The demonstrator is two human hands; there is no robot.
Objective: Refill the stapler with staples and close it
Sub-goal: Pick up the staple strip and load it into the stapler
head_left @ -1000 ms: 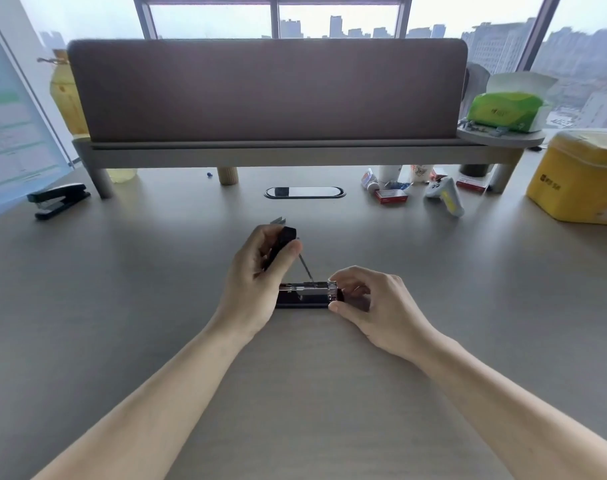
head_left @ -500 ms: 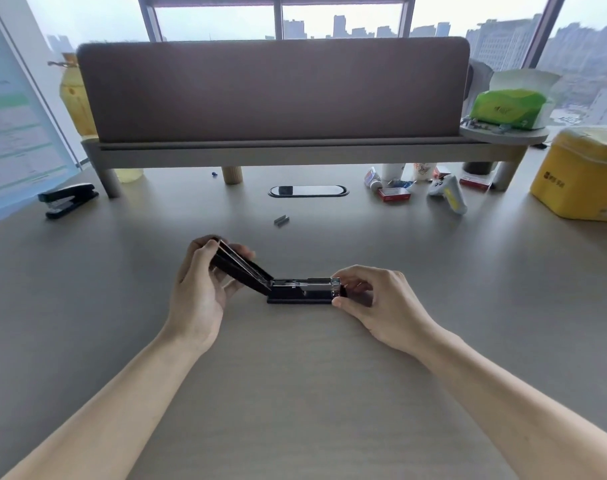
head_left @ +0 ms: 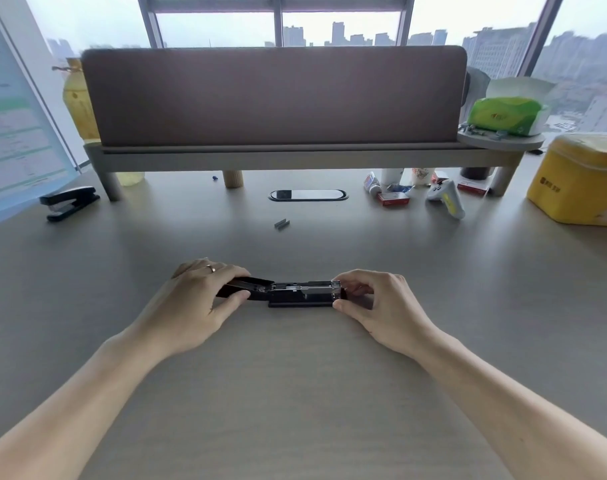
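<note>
Grey desk (head_left: 295,393) under a city-view window, screen along its far edge. Near the front edge, mid-desk, the stapler (head_left: 300,295) lies folded flat open, magazine exposed. The left hand (head_left: 194,299), fingers curled, presses the lid (head_left: 246,289) down. The right hand (head_left: 378,306) pinches the magazine's front end between thumb and fingers. A staples strip (head_left: 282,224) lies loose toward the far edge, untouched. Loading likely comes next: keep the lid flat, fetch the strip, seat it legs-down in the channel, then close.
</note>
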